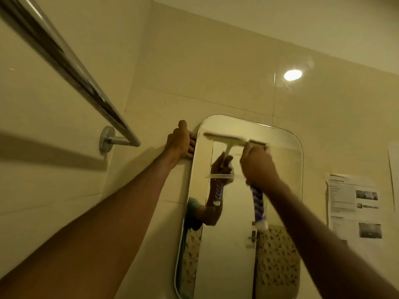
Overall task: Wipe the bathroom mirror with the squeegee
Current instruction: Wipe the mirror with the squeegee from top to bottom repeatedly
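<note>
A tall mirror (282, 186) with rounded corners hangs on the beige tiled wall. My left hand (180, 141) grips its upper left edge, fingers wrapped around the rim. My right hand (258, 165) is closed on the squeegee (258, 201), whose blue-and-white handle hangs below my fist. Its pale blade lies roughly level against the glass near the mirror's top, partly hidden behind my hand and blurred. The mirror reflects my hand and the squeegee just to the left of them.
A chrome towel rail (64, 61) juts from the wall at upper left, close to my left arm. Printed paper sheets (354, 203) are stuck on the wall right of the mirror. A ceiling light glares off a tile (292, 74) above.
</note>
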